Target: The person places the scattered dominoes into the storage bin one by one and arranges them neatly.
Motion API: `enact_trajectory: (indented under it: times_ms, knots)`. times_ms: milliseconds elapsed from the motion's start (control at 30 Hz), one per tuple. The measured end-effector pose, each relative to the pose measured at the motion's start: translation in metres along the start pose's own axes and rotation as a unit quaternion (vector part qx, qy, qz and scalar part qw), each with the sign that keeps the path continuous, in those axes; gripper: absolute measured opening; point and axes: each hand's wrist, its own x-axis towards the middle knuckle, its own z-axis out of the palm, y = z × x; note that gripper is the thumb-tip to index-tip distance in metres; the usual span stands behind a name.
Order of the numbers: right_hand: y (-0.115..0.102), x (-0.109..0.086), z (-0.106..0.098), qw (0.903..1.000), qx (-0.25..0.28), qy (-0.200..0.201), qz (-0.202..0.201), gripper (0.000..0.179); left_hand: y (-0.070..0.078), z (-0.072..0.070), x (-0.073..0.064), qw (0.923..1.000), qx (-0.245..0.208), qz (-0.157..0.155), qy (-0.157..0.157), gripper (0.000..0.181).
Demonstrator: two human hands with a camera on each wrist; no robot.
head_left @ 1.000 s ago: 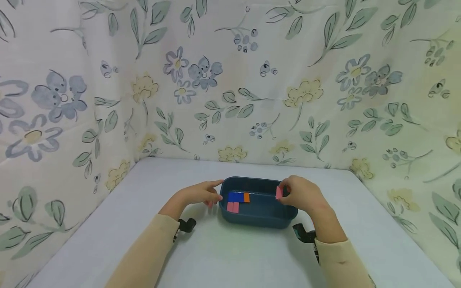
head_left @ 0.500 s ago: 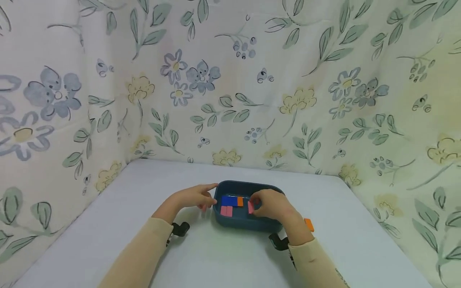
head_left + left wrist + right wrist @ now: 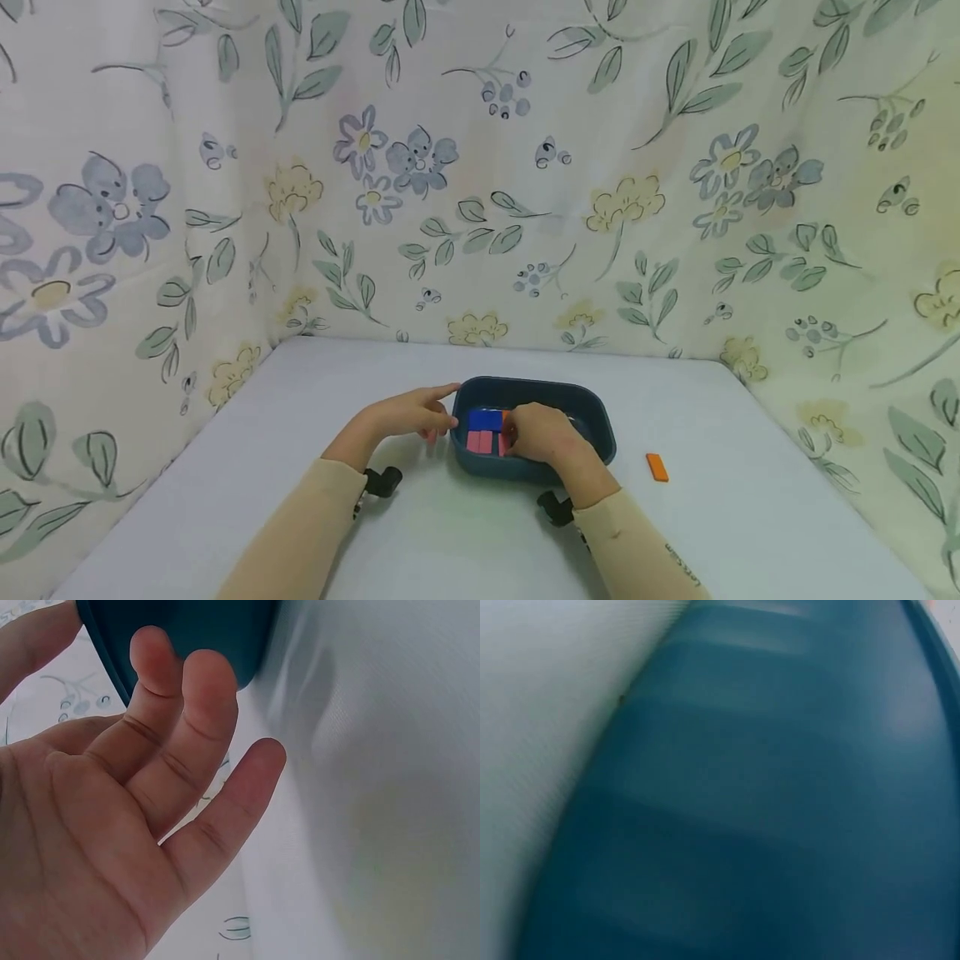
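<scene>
A dark blue tub (image 3: 498,468) stands on the white table, with flat coloured blocks inside. At its left end, the blue blocks (image 3: 486,420) lie behind two pink blocks (image 3: 479,442); an orange block (image 3: 506,414) is partly hidden behind the right hand. The right hand (image 3: 546,432) reaches into the tub and pinches another pink block (image 3: 502,445), right beside those two. With extended index finger and thumb, the left hand (image 3: 408,413) touches the tub's left rim. In the left wrist view its other fingers (image 3: 210,697) are loosely bent, holding nothing.
One orange block (image 3: 657,467) lies on the table to the right of the tub. A floral cloth (image 3: 480,250) hangs behind and along both sides. The tub's outer wall (image 3: 765,780) fills most of the right wrist view, hiding the hand there.
The right hand has carried the pink block leftward and down inside the tub to beside the pink pair. The orange block on the table has come into full view. The left hand stays at the rim.
</scene>
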Motion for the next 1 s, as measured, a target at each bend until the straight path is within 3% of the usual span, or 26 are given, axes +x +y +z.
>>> enact_trajectory:
  times_ms: [333,700,833,1000]
  knots:
    - [0.000,0.003,-0.003,0.9973,0.073,0.005,-0.008,0.033,0.011,-0.004,0.000,1.0000,0.001,0.003,-0.001,0.070]
    - [0.002,0.004,-0.003,0.9957,0.092,0.006,-0.009,0.035,0.011,-0.003,-0.001,0.9999,-0.008,0.013,-0.007,0.073]
    - [0.007,-0.001,-0.012,0.9947,0.102,0.005,-0.011,0.041,0.008,-0.002,-0.001,0.9997,-0.019,0.012,-0.010,0.074]
    - [0.026,-0.019,-0.036,0.9922,0.118,0.030,0.028,0.045,0.005,0.001,0.001,0.9996,-0.029,0.001,-0.007,0.073]
